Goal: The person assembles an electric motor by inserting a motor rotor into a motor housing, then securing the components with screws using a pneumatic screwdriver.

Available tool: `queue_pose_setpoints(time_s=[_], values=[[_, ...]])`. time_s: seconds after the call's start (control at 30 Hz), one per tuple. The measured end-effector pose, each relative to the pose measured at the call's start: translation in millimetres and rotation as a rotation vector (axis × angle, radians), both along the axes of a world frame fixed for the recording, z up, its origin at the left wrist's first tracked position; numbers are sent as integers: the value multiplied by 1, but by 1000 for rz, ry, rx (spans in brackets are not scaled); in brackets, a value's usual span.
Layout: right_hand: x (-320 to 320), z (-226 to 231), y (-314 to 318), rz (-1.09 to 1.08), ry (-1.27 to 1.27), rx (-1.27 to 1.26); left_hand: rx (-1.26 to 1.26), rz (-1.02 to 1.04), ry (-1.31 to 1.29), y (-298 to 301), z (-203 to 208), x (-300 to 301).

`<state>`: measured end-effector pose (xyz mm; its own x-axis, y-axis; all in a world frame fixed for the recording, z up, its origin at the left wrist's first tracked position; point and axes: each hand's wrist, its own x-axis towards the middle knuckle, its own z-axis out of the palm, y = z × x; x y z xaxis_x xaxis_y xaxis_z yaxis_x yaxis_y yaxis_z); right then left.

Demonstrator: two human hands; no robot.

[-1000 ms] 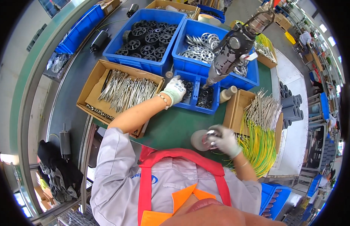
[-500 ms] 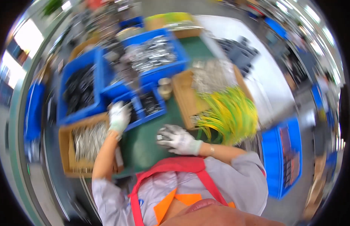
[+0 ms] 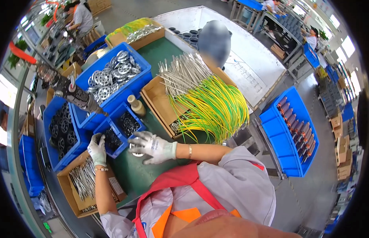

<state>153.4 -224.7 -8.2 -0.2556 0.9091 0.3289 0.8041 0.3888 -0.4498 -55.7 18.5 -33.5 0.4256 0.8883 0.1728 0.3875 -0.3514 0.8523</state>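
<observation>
right hand [image 3: 158,148]: fingers spread, no firm grip visible, contact unclear | disc [image 3: 136,148]: over table [image 3: 123,172], at and partly beneath right fingertips, round face, no long axis apparent | nearer: right | left hand [image 3: 97,150]: half-curled beside bin [image 3: 121,148], hold unclear

We look steeply down from head-worn left fisheye, upright, unmirrored. Nearest us, along lower edge: red apron [image 3: 173,181]. Just beyond: left hand [image 3: 97,149], right hand [image 3: 156,148], green workbench [image 3: 127,173] (lying aslant in our view). Farther, small near upper rim: grey-clad co-worker [image 3: 83,18]. Grey floor [image 3: 299,198] spreads at right.
</observation>
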Motion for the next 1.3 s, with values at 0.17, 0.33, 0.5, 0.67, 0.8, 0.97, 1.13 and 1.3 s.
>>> queue_pose_setpoints(time_s=[0.17,0.33,0.5,0.67,0.8,0.97,1.13,1.3], values=[[27,45,-34,-201,300,77,119,-7,1,-50,45,6],[61,53,-75,-409,477,117,122,-346,149,-116,67,15],[74,52,-89,-526,467,102,690,-453,257,-134,41,22],[79,68,-110,-511,277,149,820,-380,384,-133,29,15],[96,77,-139,-661,296,180,467,-601,314,-120,47,26],[148,107,-176,-786,199,280,437,-844,502,-107,38,60],[218,133,-264,-1153,328,467,430,-620,442,-132,19,43],[302,100,-441,-2031,-184,408,494,-397,459,-178,-5,34]])
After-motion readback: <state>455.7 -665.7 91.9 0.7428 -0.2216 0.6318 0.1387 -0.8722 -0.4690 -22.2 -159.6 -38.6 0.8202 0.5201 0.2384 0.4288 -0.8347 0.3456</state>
